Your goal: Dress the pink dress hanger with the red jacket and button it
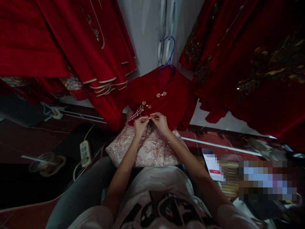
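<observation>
A red velvet jacket (166, 89) hangs on a blue hanger (169, 51) straight ahead, over a pale pink skirt with gold pattern (150, 149). Pearl clasps (161, 94) run down the jacket's front edge. My left hand (140, 123) and my right hand (160, 121) are side by side at the lowest clasp, fingers pinched on the jacket's front edge there. The clasp itself is too small to make out between the fingertips.
Red embroidered garments hang at the left (71, 47) and right (250, 63). On the dark floor to the left lie a white power strip (85, 150) with cable and a plastic cup with straw (46, 162). A phone (213, 163) rests at the right.
</observation>
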The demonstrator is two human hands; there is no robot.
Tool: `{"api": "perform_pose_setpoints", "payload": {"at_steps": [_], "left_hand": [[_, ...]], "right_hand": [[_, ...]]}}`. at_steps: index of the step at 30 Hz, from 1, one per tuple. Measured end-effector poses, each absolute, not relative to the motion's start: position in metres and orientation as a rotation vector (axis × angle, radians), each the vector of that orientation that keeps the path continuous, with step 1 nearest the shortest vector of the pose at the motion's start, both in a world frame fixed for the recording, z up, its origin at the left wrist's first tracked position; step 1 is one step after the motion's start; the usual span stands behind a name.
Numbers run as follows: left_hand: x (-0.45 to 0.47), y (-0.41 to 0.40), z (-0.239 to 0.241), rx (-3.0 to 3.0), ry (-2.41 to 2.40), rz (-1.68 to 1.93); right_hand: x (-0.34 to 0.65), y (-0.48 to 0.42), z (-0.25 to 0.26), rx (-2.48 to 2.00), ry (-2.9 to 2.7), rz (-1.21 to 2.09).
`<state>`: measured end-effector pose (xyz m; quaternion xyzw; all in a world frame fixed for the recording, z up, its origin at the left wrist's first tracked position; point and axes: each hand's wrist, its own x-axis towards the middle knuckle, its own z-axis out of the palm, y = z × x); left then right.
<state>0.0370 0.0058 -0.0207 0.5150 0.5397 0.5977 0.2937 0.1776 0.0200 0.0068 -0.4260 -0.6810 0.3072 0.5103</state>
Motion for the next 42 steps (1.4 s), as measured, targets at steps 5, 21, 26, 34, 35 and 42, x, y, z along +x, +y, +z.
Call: {"api": "perform_pose_setpoints", "payload": {"at_steps": [5, 21, 26, 34, 35, 42], "left_hand": [[0.041, 0.002, -0.016, 1.387, 1.437, 1.531], [0.04, -0.007, -0.016, 1.545, 1.575, 1.566], [0.057, -0.012, -0.019, 1.55, 1.474, 1.526], [0.054, -0.009, -0.019, 1.503, 1.56, 1.559], [0.054, -0.009, -0.02, 1.495, 1.564, 1.554], [0.052, -0.009, -0.015, 1.467, 1.55, 1.574]], "right_hand": [[0.174, 0.017, 0.009, -1.144, -1.739, 0.497], [0.21, 0.016, -0.005, -1.116, -1.527, 0.79], [0.191, 0.011, -0.018, -0.954, -1.626, 0.968], [0.192, 0.012, -0.018, -0.949, -1.559, 1.062], [0.192, 0.011, -0.018, -0.95, -1.558, 1.065], [0.191, 0.013, -0.023, -0.922, -1.536, 1.103]]}}
